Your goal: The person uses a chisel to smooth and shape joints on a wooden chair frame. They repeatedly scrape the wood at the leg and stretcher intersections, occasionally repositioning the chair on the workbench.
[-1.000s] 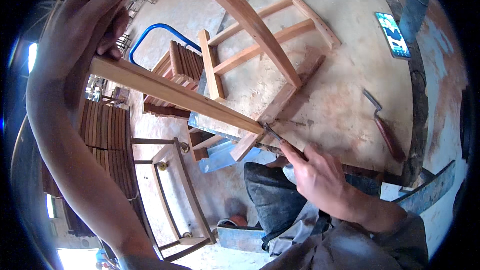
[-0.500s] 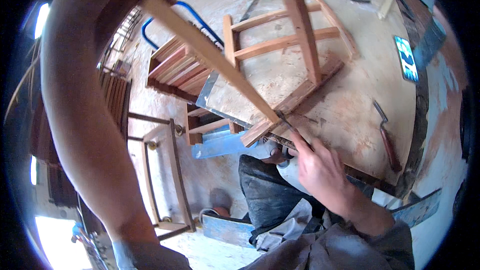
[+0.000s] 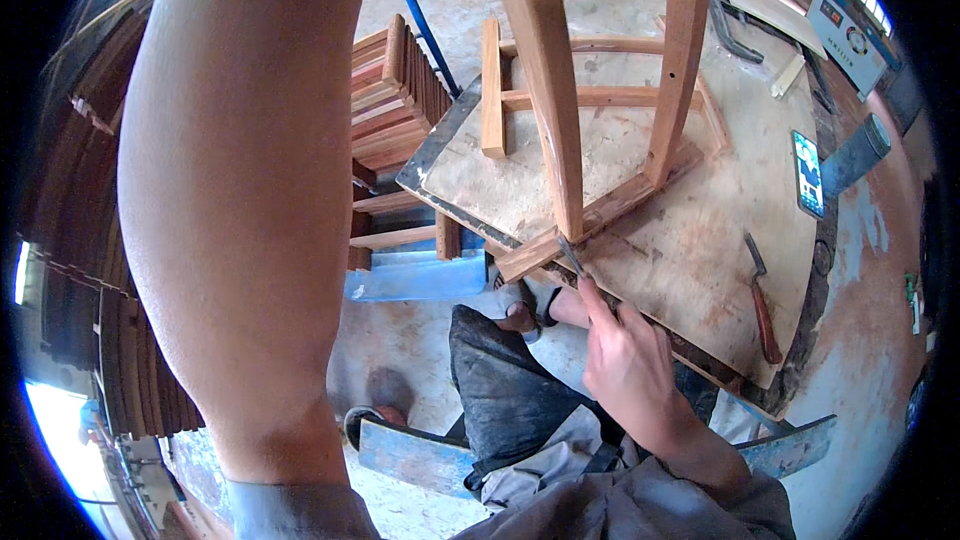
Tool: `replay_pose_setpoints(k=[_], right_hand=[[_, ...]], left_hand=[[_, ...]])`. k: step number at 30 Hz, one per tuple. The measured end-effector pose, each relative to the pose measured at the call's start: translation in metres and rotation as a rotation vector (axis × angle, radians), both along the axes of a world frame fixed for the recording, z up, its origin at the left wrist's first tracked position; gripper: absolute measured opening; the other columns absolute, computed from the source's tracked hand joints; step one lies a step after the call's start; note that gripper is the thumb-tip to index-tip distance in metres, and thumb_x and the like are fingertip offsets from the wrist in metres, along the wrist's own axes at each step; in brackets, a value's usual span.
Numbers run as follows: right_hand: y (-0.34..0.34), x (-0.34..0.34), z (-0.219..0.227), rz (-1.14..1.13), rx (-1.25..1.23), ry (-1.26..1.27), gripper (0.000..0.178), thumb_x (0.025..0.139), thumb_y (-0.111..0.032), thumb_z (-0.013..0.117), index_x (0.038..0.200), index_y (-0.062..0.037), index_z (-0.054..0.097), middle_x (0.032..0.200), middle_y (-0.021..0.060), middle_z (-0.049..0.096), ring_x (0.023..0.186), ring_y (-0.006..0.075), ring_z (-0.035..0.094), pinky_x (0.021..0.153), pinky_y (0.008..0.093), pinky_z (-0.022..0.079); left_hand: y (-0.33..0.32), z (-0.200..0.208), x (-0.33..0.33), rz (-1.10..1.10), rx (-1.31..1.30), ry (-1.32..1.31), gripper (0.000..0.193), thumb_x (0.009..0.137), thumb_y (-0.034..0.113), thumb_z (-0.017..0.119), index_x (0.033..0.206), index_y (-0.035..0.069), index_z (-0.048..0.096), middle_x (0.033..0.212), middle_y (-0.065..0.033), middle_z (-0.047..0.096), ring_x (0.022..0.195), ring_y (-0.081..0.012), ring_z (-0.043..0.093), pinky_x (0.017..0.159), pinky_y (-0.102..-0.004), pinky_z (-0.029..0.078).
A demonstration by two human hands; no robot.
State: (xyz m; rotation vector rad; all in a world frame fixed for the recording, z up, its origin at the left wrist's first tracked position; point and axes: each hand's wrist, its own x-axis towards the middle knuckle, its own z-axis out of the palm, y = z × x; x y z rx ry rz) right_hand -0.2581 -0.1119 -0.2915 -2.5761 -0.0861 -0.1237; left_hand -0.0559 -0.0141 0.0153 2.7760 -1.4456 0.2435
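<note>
My right hand [image 3: 630,365] is closed around a narrow-bladed hand tool [image 3: 569,254], index finger stretched along it. The tool's metal tip touches the joint where a curved wooden leg [image 3: 560,140] meets a wooden rail [image 3: 530,255]. That rail lies over the table's near edge. A second leg [image 3: 680,70] rises from the rail farther along. My left forearm [image 3: 235,220] reaches up across the left side and out of the top; its hand is out of sight.
On the wooden tabletop [image 3: 720,270] lie a wooden frame [image 3: 590,97], a bent-tip tool with a wooden handle [image 3: 762,315], a phone [image 3: 808,175] and a clamp [image 3: 735,35]. Stacked wooden parts [image 3: 395,90] and a blue bench [image 3: 420,278] stand left of the table.
The near leg, tilted up to the left before, now stands closer to upright. My left hand, seen near its upper end earlier, has left the view. My right hand stays at the joint.
</note>
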Motion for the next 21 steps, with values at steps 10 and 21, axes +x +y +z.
replay_pose_setpoints(k=[10, 21], right_hand=[[0.009, 0.011, -0.004, -0.016, 0.01, -0.038, 0.051, 0.089, 0.0, 0.063, 0.14, -0.0008, 0.06, 0.084, 0.0252, 0.064, 0.072, 0.0442, 0.067, 0.063, 0.0525, 0.053], [-0.099, -0.025, -0.026, -0.328, -0.095, -0.127, 0.041, 0.095, -0.006, 0.06, 0.134, 0.001, 0.052, 0.107, 0.0291, 0.066, 0.099, 0.048, 0.065, 0.085, 0.0539, 0.052]], left_hand=[[-0.004, -0.003, -0.014, 0.098, -0.025, -0.027, 0.059, 0.103, 0.058, 0.054, 0.127, 0.006, 0.069, 0.074, -0.0047, 0.065, 0.065, -0.0156, 0.064, 0.063, -0.0346, 0.055], [-0.02, 0.0, -0.019, 0.234, -0.089, -0.005, 0.06, 0.101, 0.06, 0.056, 0.126, 0.007, 0.069, 0.072, -0.0031, 0.063, 0.061, -0.0139, 0.062, 0.057, -0.0322, 0.052]])
